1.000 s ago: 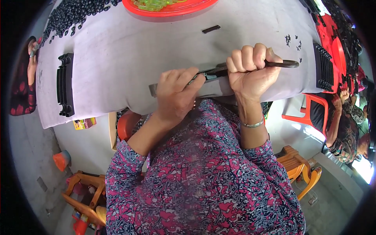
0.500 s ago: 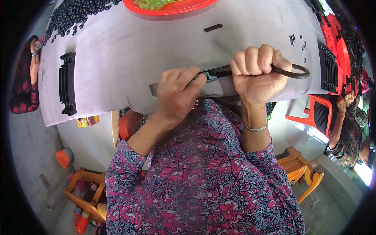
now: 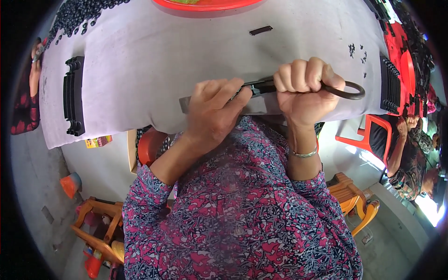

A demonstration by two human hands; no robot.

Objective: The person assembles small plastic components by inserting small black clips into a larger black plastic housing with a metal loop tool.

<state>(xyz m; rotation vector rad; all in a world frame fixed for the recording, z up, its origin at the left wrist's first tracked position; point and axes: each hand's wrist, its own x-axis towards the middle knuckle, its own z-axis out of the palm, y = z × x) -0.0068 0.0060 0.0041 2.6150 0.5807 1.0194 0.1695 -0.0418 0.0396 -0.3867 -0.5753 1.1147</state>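
My right hand (image 3: 308, 91) is closed in a fist round the handles of a pair of dark scissors. One big rounded loop of the scissors (image 3: 351, 90) sticks out past the hand on the right. The blade end points left, toward my left hand (image 3: 216, 109). That hand is closed on a dark strip-like piece (image 3: 238, 91), which meets the scissors between the two hands. Left of my left fingers a flat grey end (image 3: 184, 103) pokes out; whether it belongs to the same piece is hidden. Both hands are over the table's near edge.
A pale cloth covers the table (image 3: 140, 79). On it lie many black beads (image 3: 77, 16), a red tray (image 3: 210, 5), a small dark strip (image 3: 260, 30), tiny black bits (image 3: 359, 53) and black ridged racks (image 3: 73, 95) at both sides. Another person (image 3: 406, 154) sits at the right.
The whole view has shifted a little, so the table things sit slightly differently. My right hand and the scissors' loop have dipped slightly. Both grips are the same.
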